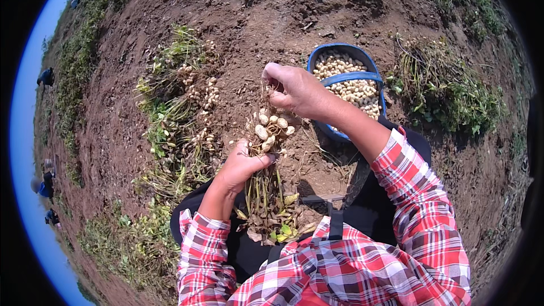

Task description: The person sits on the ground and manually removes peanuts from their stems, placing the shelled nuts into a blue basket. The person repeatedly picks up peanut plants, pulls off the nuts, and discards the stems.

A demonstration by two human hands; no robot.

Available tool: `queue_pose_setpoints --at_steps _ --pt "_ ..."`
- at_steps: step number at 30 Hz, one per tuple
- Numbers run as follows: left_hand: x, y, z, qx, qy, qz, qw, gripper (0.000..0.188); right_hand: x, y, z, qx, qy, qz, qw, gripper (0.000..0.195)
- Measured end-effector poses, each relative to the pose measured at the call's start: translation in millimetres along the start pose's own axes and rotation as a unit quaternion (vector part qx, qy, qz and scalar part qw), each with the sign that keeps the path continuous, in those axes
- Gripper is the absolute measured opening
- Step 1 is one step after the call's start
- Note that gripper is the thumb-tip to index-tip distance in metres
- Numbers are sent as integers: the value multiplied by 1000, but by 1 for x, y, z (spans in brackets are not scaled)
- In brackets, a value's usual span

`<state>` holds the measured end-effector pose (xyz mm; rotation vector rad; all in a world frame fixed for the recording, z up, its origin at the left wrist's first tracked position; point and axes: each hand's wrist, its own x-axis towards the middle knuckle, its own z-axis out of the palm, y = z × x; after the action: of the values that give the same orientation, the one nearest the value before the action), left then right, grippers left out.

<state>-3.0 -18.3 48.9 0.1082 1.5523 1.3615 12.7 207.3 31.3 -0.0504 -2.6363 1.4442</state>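
Observation:
My left hand (pixel 244 163) grips a peanut plant (pixel 264 191) by its stems, just below the root end. Pale pods (pixel 272 129) cluster above that hand, and the withered leaves hang down towards my lap. Above the pods, my right hand (pixel 293 89) has thumb and fingers pinched at the thin root tips. Whether a pod is also inside those fingers is hidden. Close by on the right stands a blue bucket (pixel 313 57) with a handle across its top. Many loose peanuts (pixel 355 91) fill much of it, and my right forearm passes over its near edge.
Pulled peanut plants (pixel 182 97) with pods lie in a row on the left. Another heap of plants (pixel 450 85) lies right of the bucket. Bare brown soil (pixel 255 21) stretches ahead. Several people, one a person in blue (pixel 46 185), are far off at the left edge.

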Motion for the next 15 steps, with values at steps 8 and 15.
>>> queue_pose_setpoints --at_steps 8,15 --pt "11 2 -4 224 187 184 939 53 -6 13 2 -196 -45 99 975 15" --pt "22 -3 -26 311 256 243 882 73 -17 -6 3 -23 41 -99 994 20"
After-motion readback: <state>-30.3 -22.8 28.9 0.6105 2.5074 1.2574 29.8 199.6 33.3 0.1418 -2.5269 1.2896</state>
